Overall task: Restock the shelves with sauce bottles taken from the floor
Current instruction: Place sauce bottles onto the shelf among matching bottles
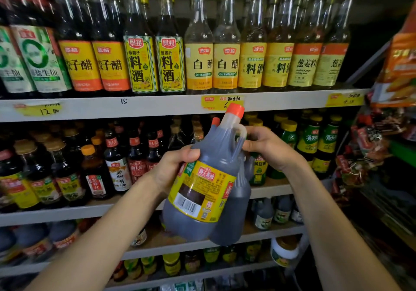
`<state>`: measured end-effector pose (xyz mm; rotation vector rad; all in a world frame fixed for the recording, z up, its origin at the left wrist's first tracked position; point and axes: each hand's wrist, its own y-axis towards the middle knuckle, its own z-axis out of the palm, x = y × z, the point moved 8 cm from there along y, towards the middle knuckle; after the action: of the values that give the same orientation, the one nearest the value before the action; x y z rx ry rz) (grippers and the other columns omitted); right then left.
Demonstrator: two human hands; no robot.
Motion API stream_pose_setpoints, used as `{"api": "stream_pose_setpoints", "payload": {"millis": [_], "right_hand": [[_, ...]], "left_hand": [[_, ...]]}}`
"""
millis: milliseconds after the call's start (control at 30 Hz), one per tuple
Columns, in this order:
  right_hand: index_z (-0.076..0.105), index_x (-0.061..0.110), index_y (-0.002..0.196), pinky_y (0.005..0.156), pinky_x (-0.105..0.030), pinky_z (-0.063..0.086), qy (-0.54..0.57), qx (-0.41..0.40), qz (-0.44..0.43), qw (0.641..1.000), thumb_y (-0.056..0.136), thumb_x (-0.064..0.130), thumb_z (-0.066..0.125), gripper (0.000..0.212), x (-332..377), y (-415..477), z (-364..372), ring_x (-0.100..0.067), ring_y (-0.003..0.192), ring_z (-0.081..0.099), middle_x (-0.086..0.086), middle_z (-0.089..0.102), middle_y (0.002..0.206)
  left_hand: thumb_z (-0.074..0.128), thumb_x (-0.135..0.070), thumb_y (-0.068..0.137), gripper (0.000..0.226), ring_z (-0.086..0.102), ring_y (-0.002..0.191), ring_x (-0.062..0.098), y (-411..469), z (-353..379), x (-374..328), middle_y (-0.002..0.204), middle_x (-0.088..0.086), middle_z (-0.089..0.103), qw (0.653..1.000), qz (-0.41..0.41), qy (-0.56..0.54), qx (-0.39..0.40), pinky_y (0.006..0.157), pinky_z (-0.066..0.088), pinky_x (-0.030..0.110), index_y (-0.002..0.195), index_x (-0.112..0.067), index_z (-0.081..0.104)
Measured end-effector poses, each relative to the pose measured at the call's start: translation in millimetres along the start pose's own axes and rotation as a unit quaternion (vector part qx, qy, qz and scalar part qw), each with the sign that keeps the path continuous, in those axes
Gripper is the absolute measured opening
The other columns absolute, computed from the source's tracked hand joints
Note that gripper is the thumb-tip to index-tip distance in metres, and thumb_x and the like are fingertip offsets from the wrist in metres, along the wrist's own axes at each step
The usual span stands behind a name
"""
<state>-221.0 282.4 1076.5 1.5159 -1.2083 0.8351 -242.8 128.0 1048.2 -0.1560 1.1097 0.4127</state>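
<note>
Placing is in hand: the sauce jug [202, 191] is held tilted in front of the shelves, with a second jug [234, 214] touching it behind. The left hand [177, 166] curls round its shoulder and the right hand [267, 148] grips by its handle. Next, probably lower both onto the bare shelf board [171, 236], upright

Grey shelves [157, 107] carry close rows of upright labelled bottles [200, 65], tall ones uppermost.
</note>
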Motion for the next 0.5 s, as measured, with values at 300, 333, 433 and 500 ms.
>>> {"api": "stream_pose_setpoints", "payload": {"millis": [300, 333, 433, 500], "right_hand": [[0.067, 0.016, 0.106, 0.078, -0.03, 0.055, 0.045, -0.256, -0.012, 0.966, 0.088, 0.019, 0.066, 0.018, -26.8, -17.8, 7.0, -0.015, 0.093, 0.069, 0.005, 0.074, 0.097], [0.066, 0.017, 0.112, 0.081, -0.033, 0.056, 0.058, -0.281, -0.002, 0.958, 0.094, 0.018, 0.063, 0.018, -25.7, -20.0, 6.8, -0.018, 0.099, 0.069, 0.001, 0.073, 0.105], [0.067, 0.016, 0.113, 0.084, -0.037, 0.054, 0.047, -0.361, 0.01, 0.931, 0.101, 0.028, 0.055, 0.021, -17.1, -36.1, 3.8, -0.023, 0.104, 0.067, -0.006, 0.07, 0.111], [0.068, 0.014, 0.112, 0.09, -0.043, 0.053, 0.053, -0.357, 0.005, 0.933, 0.094, 0.039, 0.057, 0.033, -10.8, -50.0, 19.2, -0.025, 0.105, 0.066, -0.007, 0.071, 0.11]], "left_hand": [[0.092, -0.038, 0.044, 0.044, 0.072, 0.066, 0.018, 8.1, 5.0, -1.0, 0.075, 0.007, 0.075, 0.997, 0.032, 0.061, -0.031, 0.062, 0.057, 0.028, 0.078, -0.012, 0.079], [0.089, -0.033, 0.047, 0.038, 0.072, 0.066, 0.018, 7.7, 4.2, -1.3, 0.075, 0.007, 0.075, 0.996, 0.036, 0.067, -0.04, 0.061, 0.057, 0.027, 0.078, -0.012, 0.079], [0.081, -0.028, 0.058, 0.039, 0.072, 0.067, 0.022, 4.1, -6.3, -1.0, 0.079, 0.011, 0.074, 0.988, 0.069, 0.071, -0.117, 0.06, 0.057, 0.029, 0.09, -0.007, 0.074], [0.08, -0.025, 0.064, 0.046, 0.072, 0.071, 0.025, 1.7, -11.9, -2.2, 0.086, 0.015, 0.074, 0.98, 0.094, 0.062, -0.162, 0.061, 0.057, 0.031, 0.102, -0.001, 0.069]]}}
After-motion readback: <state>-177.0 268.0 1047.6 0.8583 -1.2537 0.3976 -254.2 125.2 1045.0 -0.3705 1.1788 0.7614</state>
